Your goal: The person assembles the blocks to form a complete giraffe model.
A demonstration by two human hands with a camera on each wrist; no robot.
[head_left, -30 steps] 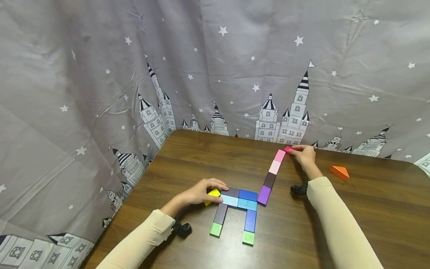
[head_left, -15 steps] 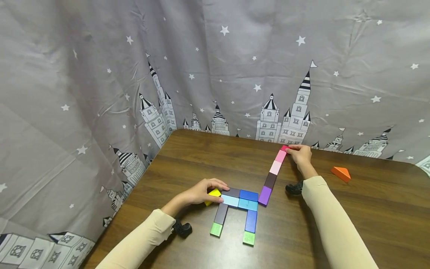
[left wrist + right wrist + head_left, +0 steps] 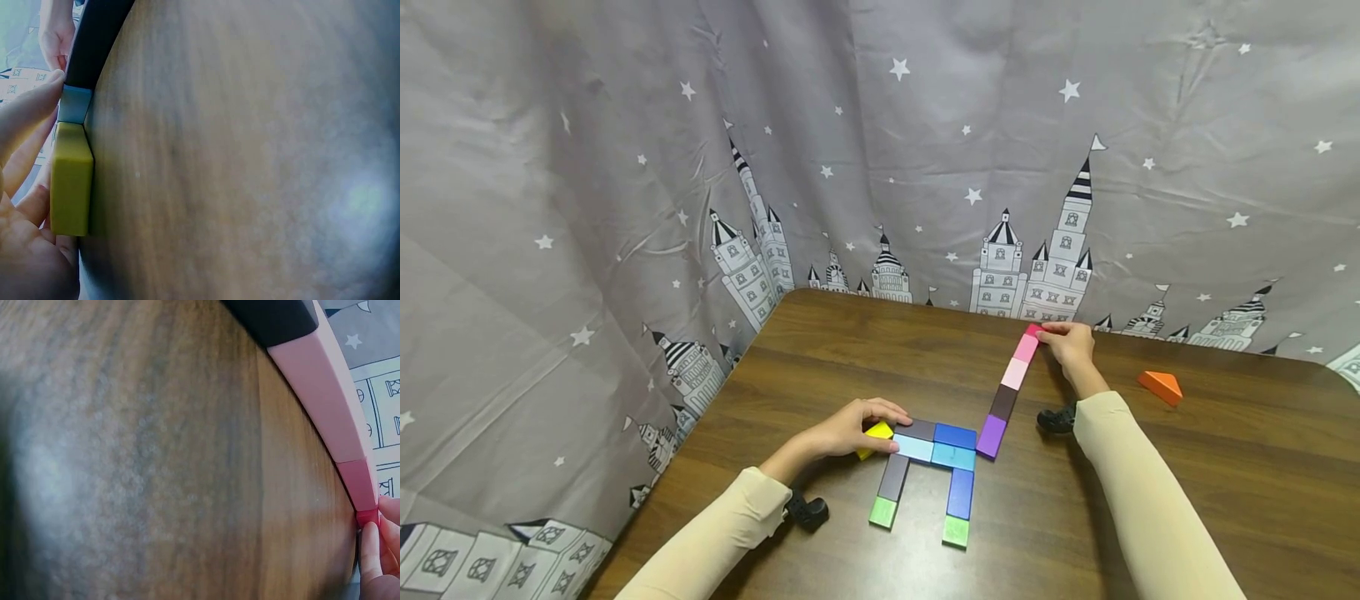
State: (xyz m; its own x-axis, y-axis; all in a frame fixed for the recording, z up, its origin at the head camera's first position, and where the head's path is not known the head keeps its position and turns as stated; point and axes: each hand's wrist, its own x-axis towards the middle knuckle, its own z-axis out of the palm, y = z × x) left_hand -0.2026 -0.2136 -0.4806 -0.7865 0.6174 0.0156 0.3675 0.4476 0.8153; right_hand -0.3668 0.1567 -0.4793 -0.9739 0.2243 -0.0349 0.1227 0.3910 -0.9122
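In the head view my right hand (image 3: 1070,348) pinches a small red block (image 3: 1034,331) at the far end of a slanting row. A pink block (image 3: 1026,348), a pale pink block (image 3: 1015,373), a dark brown block (image 3: 1003,402) and a purple block (image 3: 991,437) make up the rest of it. My left hand (image 3: 854,427) rests around the yellow block (image 3: 876,437), its thumb on the light blue block (image 3: 913,449) and a finger at the grey block (image 3: 916,429). The left wrist view shows that yellow block (image 3: 72,187) beside the palm.
A blue block (image 3: 956,435) and a turquoise block (image 3: 953,456) adjoin the grey and light blue ones. Two legs below end in green blocks (image 3: 883,512). An orange triangular block (image 3: 1161,387) lies at the right. A patterned curtain (image 3: 917,150) hangs behind the wooden table (image 3: 835,342).
The red block in my right hand has shifted left from beside the pink block onto the row's far end, then stayed there. My left hand has kept its place.
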